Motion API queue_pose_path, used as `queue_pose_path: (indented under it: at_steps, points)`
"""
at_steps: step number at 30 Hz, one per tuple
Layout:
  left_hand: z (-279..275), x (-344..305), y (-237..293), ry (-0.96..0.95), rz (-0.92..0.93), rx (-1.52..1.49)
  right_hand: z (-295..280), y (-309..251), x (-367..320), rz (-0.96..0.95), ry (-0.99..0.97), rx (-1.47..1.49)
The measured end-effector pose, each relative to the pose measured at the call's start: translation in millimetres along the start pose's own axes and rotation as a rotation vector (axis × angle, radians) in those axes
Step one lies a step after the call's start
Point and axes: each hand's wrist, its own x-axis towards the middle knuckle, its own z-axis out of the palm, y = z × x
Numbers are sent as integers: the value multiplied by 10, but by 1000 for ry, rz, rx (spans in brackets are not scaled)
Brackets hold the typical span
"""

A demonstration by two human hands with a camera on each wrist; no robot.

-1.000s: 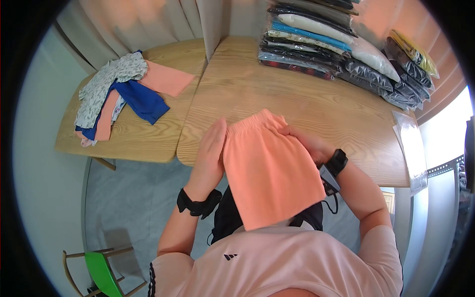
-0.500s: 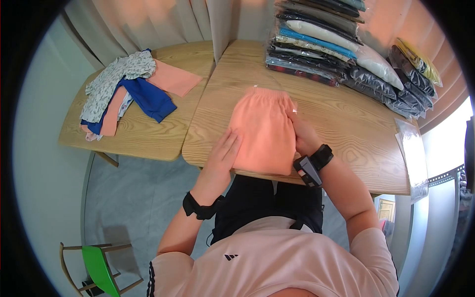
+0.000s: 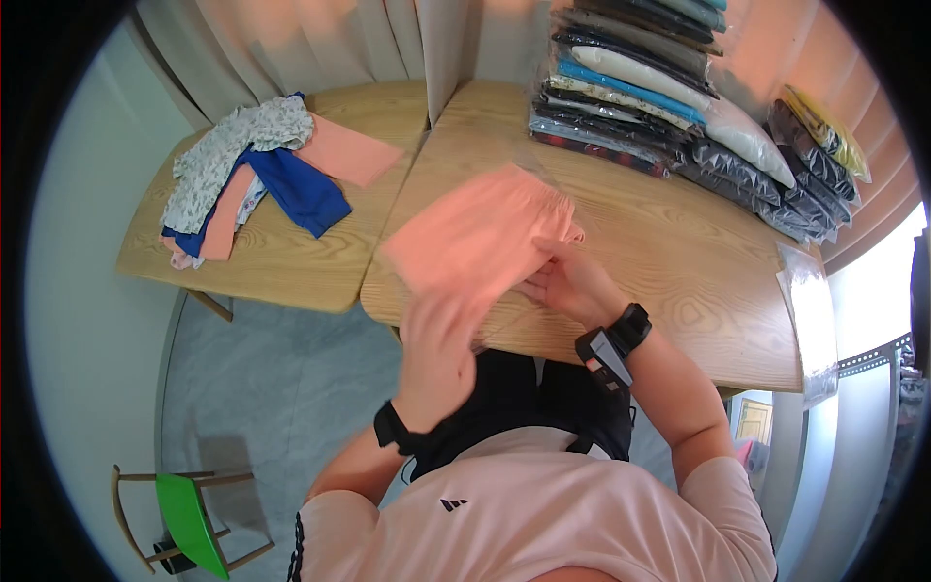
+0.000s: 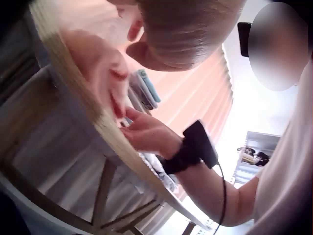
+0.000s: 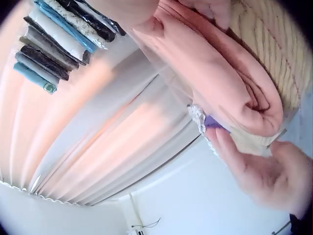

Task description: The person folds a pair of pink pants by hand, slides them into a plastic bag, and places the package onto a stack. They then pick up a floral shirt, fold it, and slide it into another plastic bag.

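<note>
Folded peach pants (image 3: pixel 485 233) with a gathered elastic waistband are held tilted over the front of the table. My right hand (image 3: pixel 579 287) pinches their side near the waistband, thumb on top and fingers underneath. At the lower end, my left hand (image 3: pixel 436 354) is motion-blurred, its fingers overlapping the cloth's edge. The right wrist view shows the thick folded layers of the pants (image 5: pixel 220 73) from the side. There the left hand (image 5: pixel 269 171) has its thumb and fingers spread apart beside the folded end.
On the left table (image 3: pixel 281 281) lie a patterned top (image 3: pixel 218 155), blue clothing (image 3: pixel 296 189) and more peach clothing (image 3: pixel 349 150). Plastic-bagged garments (image 3: pixel 630 97) are stacked at the back right. Clear plastic (image 3: pixel 810 315) hangs over the right edge. A green chair (image 3: pixel 192 524) stands at lower left.
The pants went from upright above the lap to flat on the table, then swung so their lower end points left. My left hand came off their side and moved down toward the front edge.
</note>
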Motion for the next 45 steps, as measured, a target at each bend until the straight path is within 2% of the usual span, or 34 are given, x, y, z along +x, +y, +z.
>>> queue_pose_path:
  at_steps: [1, 2, 3, 5, 6, 8, 11, 13, 16, 23, 25, 32, 34, 35, 36, 38, 40, 41, 42, 44, 45]
  points:
    - [-40, -14, 87, 40, 56, -29, 8, -12, -30, 100, 19, -69]
    - [33, -43, 134, 4, 186, -92, -5, -18, -42, 103, 17, -72]
    - [71, -70, 238, -156, 140, -222, -16, -26, -51, 148, 7, -114]
    - [235, -67, 308, -345, 14, -239, -1, -6, -48, 189, -9, -160]
    - [292, -54, 326, -336, 17, -233, 9, 40, -38, 122, 28, -137]
    - [384, -16, 330, -250, -82, 156, 32, 85, -2, 46, 52, -123]
    - [481, -64, 294, -311, -89, 204, 83, 121, 108, 37, 22, -22]
    - [465, -70, 285, -310, -68, 226, 159, 146, 239, -46, -26, 25]
    - [433, -83, 291, -335, -41, 266, 255, 135, 604, -36, -88, 119]
    - [422, -87, 290, -359, -54, 253, 557, 30, 1373, -105, -152, 153]
    - [419, -95, 287, -371, -41, 246, 661, -16, 1494, -116, -72, 149]
    - [434, -128, 249, -367, -34, 230, 610, -58, 1791, -110, -44, 150]
    - [422, -119, 243, -386, -33, 235, 521, 3, 1533, -157, -181, 9]
    - [413, -123, 237, -404, -27, 242, 478, 5, 1281, 58, -23, 5]
    - [403, -152, 224, -412, -33, 227, 365, 55, 1016, 116, -132, -44]
    - [362, -239, 160, -346, -27, 179, 352, 7, 249, -29, -499, -337]
    - [186, -308, 140, -389, -38, 125, 461, -116, -367, -237, -442, -1036]
    - [62, -334, 134, -424, -46, 91, 461, -262, -609, -189, -412, -971]
    - [-69, -342, 114, -342, 1, 3, 391, -413, -801, -144, -383, -906]
    - [-362, -476, -59, -182, 100, -313, 190, -686, -958, -336, -191, -838]
    - [-599, -409, -76, -40, 153, -218, 167, -715, -897, -335, -192, -831]
